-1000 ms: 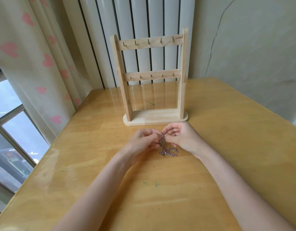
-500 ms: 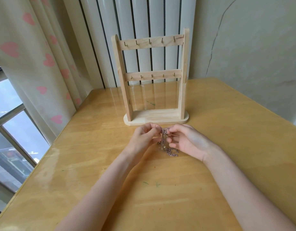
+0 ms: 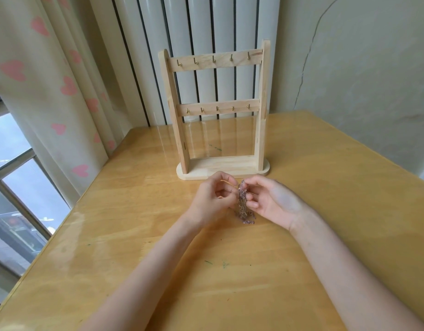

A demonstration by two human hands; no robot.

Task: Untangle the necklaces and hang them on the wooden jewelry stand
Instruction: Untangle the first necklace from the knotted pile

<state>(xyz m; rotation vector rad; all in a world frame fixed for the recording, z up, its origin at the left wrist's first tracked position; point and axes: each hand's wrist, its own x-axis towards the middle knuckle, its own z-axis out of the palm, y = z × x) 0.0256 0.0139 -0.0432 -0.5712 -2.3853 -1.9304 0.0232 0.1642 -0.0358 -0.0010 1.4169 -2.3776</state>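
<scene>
Head view:
Necklaces (image 3: 244,206): tangled bunch just in front of the wooden jewelry stand (image 3: 215,111), top lifted between both hands, lower end on the table (image 3: 325,187).
Left hand (image 3: 214,199): fingertips curled, pinching the bunch's top.
Right hand (image 3: 269,199): thumb and forefinger pinching the same top from the other side.
Stand hooks: all bare.
</scene>
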